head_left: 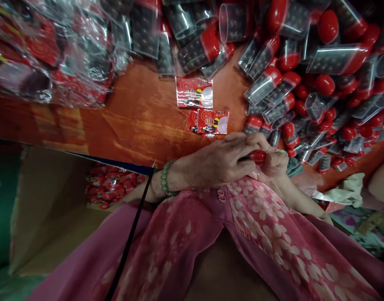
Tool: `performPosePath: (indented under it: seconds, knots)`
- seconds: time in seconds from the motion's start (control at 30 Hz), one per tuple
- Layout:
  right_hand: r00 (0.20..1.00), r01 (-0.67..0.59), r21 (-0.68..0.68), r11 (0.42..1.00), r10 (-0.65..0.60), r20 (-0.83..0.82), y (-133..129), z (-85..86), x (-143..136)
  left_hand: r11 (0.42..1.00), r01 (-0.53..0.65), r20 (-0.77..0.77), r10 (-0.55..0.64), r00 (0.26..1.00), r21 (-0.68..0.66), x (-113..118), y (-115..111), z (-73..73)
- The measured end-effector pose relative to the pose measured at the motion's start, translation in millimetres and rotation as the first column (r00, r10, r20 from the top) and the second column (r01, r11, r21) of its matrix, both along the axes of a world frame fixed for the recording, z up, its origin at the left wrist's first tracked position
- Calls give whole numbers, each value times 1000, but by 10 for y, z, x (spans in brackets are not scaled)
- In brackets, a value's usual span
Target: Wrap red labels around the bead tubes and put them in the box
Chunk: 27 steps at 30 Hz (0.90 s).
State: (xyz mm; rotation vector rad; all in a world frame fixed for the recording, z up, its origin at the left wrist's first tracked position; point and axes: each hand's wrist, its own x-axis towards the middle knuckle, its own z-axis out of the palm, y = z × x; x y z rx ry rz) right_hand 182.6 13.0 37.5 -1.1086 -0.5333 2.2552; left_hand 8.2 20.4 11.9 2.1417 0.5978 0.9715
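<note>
My left hand (218, 161), with a green bead bracelet at its wrist, is closed around one end of a small container with a red cap (257, 157). My right hand (274, 164) meets it, its fingers pressed round the red end. The hands touch each other at the table's near edge, in front of my pink flowered clothing. Just beyond them lie printed red cards in clear wrap, one farther off (194, 93) and an overlapping pair (213, 121). Most of the held container is hidden by my fingers.
Many clear, red-capped containers with dark beads (268, 85) cover the table's back and right. Wrapped red packets (82, 62) are heaped at the far left. An open cardboard box (50, 217) with red packets (113, 184) stands below the orange tabletop (141, 113). Pale cloth (345, 190) lies right.
</note>
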Motion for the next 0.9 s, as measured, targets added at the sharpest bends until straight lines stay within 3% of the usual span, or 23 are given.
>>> performPosePath:
  seconds: [0.17, 0.27, 0.5, 0.7, 0.8, 0.9]
  knots:
    - [1000, 10, 43, 999, -9, -18, 78, 69, -57, 997, -67, 132, 69, 989, -24, -7, 80, -105]
    - [999, 14, 101, 995, -11, -30, 143, 8, -77, 981, -80, 265, 126, 956, -180, -61, 155, -105]
    - [955, -65, 301, 951, -29, 295, 221, -176, -181, 877, -141, 357, 328, 875, -459, -121, 175, -72]
    - [883, -95, 511, 854, -164, 439, 307, -158, -334, 731, -99, 337, 425, 840, -676, -94, 82, -68]
    - [810, -86, 577, 812, -280, 515, 396, -137, -329, 683, -105, 361, 503, 785, -723, -134, 75, -98]
    - [747, -75, 678, 731, -409, 524, 450, -76, -189, 651, -119, 353, 545, 761, -750, -194, 73, -123]
